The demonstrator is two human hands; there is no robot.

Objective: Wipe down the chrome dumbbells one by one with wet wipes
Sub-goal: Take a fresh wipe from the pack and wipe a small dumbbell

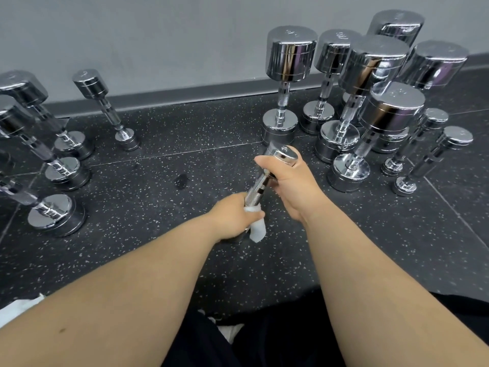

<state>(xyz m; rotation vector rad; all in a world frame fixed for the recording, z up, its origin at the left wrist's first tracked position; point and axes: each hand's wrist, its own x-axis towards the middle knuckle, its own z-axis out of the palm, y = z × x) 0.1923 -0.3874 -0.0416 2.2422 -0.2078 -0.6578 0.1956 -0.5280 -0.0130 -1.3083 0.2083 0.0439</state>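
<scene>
A small chrome dumbbell (pixel 260 185) is held tilted above the dark speckled floor, in the middle of the view. My right hand (pixel 292 185) grips its upper head, thumb curled over the top of the handle. My left hand (pixel 234 217) is wrapped round the lower part of the knurled handle with a white wet wipe (pixel 257 228) between palm and metal. The wipe's loose end hangs out below my fingers. My left hand hides the dumbbell's lower head.
Several large chrome dumbbells (pixel 288 83) stand upright in a cluster at the right, two slim ones (pixel 434 157) beside them. More dumbbells (pixel 57 213) stand at the left, one (pixel 108 109) near the grey wall. White wipes (pixel 18 308) lie at the bottom left.
</scene>
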